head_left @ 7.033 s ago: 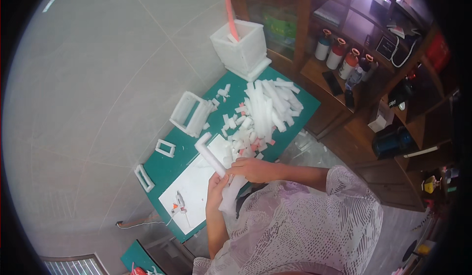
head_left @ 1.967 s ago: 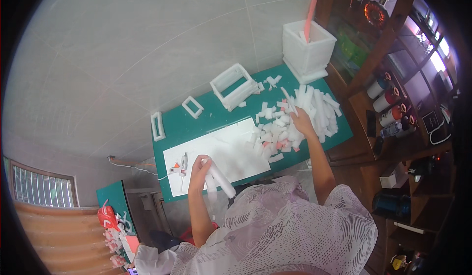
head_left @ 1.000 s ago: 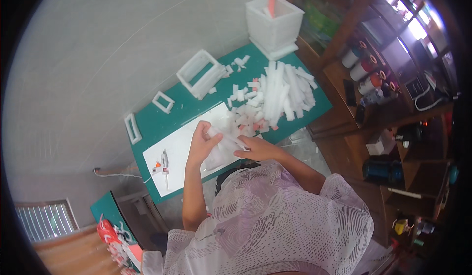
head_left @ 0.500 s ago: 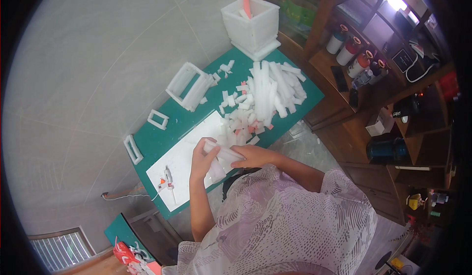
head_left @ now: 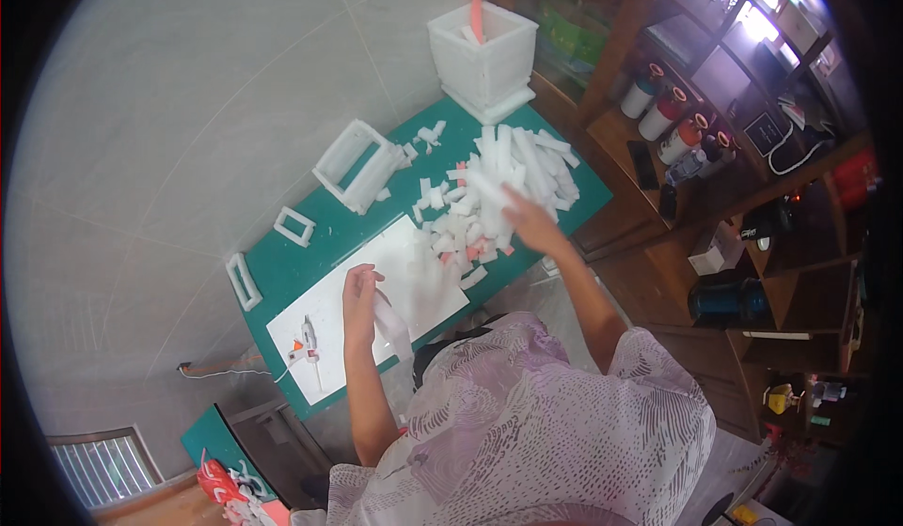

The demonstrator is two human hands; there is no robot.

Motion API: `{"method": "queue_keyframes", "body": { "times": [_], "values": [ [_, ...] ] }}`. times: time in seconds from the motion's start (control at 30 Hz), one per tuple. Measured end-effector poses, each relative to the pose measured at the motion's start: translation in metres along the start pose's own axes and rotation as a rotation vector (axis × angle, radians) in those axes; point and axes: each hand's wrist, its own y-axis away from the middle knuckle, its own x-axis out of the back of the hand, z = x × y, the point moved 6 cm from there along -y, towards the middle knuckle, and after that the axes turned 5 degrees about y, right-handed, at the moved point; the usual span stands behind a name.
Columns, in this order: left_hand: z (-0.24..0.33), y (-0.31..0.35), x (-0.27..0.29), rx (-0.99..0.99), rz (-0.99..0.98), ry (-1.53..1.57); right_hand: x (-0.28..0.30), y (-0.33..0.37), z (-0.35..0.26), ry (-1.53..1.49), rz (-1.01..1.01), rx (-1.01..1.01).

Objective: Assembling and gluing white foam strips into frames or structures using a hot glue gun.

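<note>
Seen from above through a head camera, a person in a patterned white top sits at a low green table [head_left: 273,267]. A white sheet [head_left: 414,286] lies on the near part of the table and serves as the landmark here.

The left hand [head_left: 360,291] rests over the middle of the sheet, fingers curled around a white foam strip [head_left: 388,324] that points back toward the person's body. The right hand [head_left: 529,220] reaches past the sheet's far right corner into a heap of white foam pieces [head_left: 499,183]; it is blurred, so whether its fingers are closed or loose cannot be told.

A small glue gun [head_left: 306,338] lies on the sheet's left end. Beyond the sheet's far edge stands an open white foam frame [head_left: 357,164], with a small square frame [head_left: 294,226] to its left and a narrow frame [head_left: 244,282] further left near the table's corner. Far beyond the heap, off the table's end, stands a tall white foam box [head_left: 483,51] with a pink stick [head_left: 479,0] rising from it. Wooden shelves [head_left: 715,131] with jars fill the right side.
</note>
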Motion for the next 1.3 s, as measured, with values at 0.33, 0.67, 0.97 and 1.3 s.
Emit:
{"method": "queue_keyframes", "body": {
  "times": [0.33,0.67,0.97,1.3],
  "values": [
    [-0.026,-0.008,0.016,0.143,0.182,0.308,0.029,-0.031,0.034,0.802,0.544,0.039],
    [-0.016,-0.016,-0.016,0.049,0.100,0.204,-0.099,0.037,-0.123,-0.302,-0.196,0.355],
    [0.020,0.039,-0.079,-0.296,-0.453,-0.493,-0.072,0.066,-0.134,0.149,-0.292,0.358],
    [0.002,0.057,-0.078,-0.335,-0.621,-0.747,-0.077,0.087,-0.134,0.174,-0.428,0.475]
  ]
}}
